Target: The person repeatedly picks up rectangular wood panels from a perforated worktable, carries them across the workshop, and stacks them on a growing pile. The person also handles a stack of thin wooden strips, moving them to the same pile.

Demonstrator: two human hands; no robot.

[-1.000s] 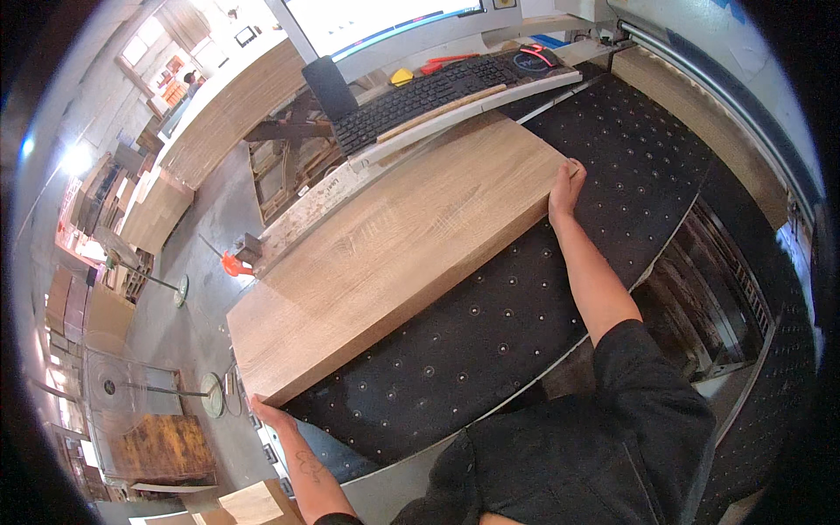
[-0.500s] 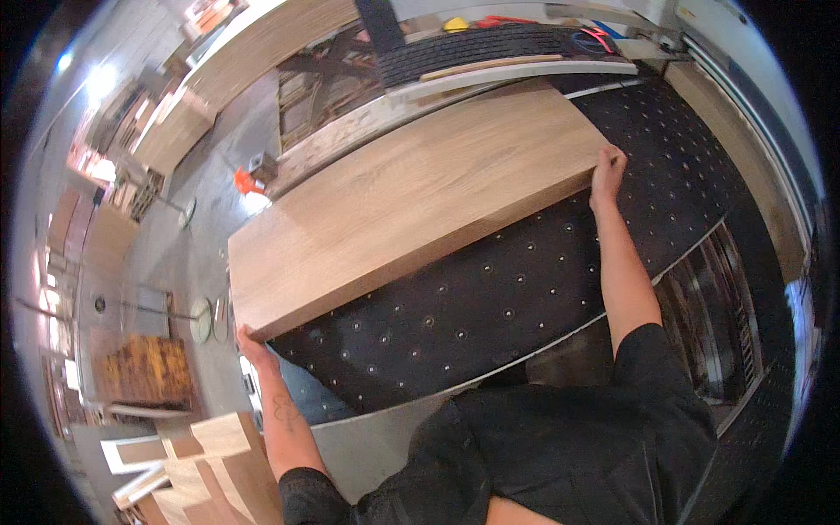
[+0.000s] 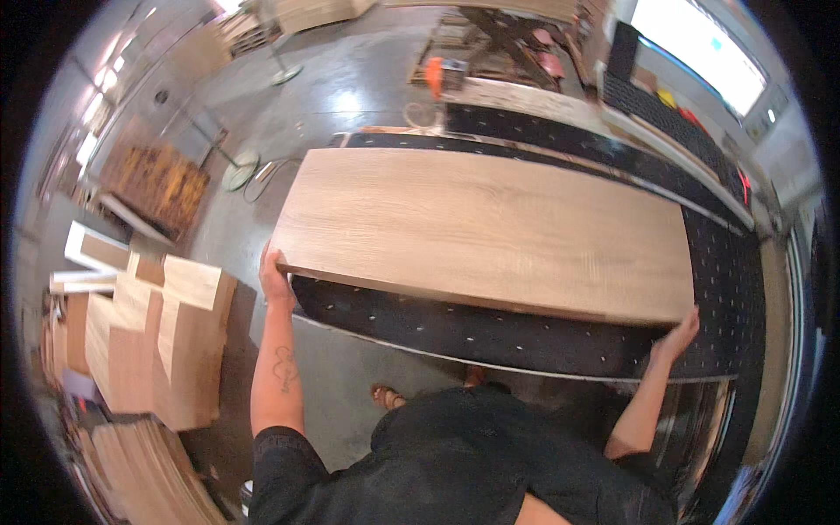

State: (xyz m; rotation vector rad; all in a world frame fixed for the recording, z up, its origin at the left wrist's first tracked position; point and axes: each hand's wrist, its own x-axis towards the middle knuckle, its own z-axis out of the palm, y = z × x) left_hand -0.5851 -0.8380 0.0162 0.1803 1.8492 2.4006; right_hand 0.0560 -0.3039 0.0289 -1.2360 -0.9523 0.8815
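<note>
A stack of light wood-grain boards [image 3: 481,227], its sheets lying flush, spans the space between my two hands over a black studded table [image 3: 420,325]. At the near left corner my left hand [image 3: 276,278] grips the stack, fingers curled round the edge. My right hand [image 3: 675,336] closes on the near right corner, thumb up along the side. Whether the stack rests on the table or hangs just above it, I cannot tell. The undersides and most fingertips are hidden.
To the left stand piled wood panels [image 3: 166,332], with another board stack [image 3: 144,477] below them. A round metal stand base [image 3: 241,171] sits on the grey floor. Beyond the table are an orange object [image 3: 434,77], a black keyboard-like strip [image 3: 678,131] and a bright screen [image 3: 700,48].
My view has swung toward the left. The board stack has turned, its right end now nearer to me, and lies closer to my body. Both hands keep their hold at its near corners.
</note>
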